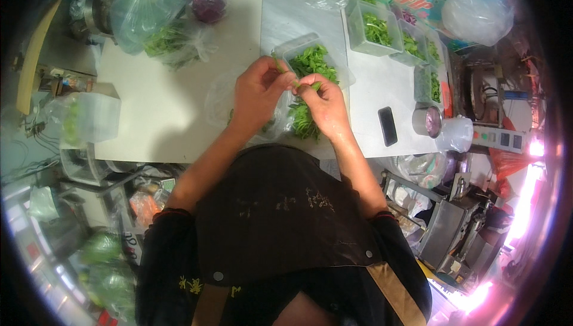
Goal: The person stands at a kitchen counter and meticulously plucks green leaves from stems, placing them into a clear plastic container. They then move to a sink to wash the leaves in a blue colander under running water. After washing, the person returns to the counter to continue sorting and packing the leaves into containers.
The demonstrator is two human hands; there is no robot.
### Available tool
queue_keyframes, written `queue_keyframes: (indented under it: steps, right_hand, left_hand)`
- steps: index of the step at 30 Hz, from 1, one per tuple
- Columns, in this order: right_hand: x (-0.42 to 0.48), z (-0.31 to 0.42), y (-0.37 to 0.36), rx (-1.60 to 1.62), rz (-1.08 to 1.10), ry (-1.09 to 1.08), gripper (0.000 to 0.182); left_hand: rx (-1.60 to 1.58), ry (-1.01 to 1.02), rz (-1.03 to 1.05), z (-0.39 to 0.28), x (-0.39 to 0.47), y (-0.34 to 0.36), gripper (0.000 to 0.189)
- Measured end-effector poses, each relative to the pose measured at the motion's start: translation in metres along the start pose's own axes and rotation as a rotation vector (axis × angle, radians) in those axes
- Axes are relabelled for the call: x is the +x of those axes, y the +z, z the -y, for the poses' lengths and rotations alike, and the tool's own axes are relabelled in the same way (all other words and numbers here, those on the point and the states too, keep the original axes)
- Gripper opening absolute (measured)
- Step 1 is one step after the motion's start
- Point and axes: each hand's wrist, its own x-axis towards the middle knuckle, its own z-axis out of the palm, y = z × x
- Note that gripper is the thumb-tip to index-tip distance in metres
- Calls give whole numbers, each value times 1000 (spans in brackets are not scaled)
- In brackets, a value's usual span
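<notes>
Both hands meet over the table, pinching one leafy green sprig between them. The sprig's stem [278, 63] rises past the thumb and fingers of my left hand [258, 91]. Its leaf [316, 86] shows at the fingertips of my right hand [326, 105]. Just beyond the hands, a clear plastic container [286, 47] holds a pile of picked green leaves [315, 61]. More greens with stems [303, 120] lie below my right hand, on or beside a thin clear plastic bag [281, 117]. Part of that bag is hidden by my left hand and forearm.
Clear tubs of cut greens [374, 35] line the table's far right. A black phone [387, 126] lies near a metal cup [426, 121]. Bagged greens [172, 44], red cabbage [208, 3] and a plastic bin [100, 117] stand at left. Metal equipment [447, 227] is at lower right.
</notes>
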Motion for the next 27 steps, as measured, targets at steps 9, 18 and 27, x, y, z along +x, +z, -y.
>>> queue_keyframes:
  steps: [9,18,27]
  right_hand:
    - [1,-12,-25,-25,-165,-124,19]
    - [-20,-3,-36,37,85,72,41]
    - [-59,-123,-28,-588,-352,-160,22]
  left_hand:
    - [-96,17,-245,-17,8,-12,10]
    - [311,-177,415,12,-21,4,17]
    - [1084,151,308,105,-38,-103,12]
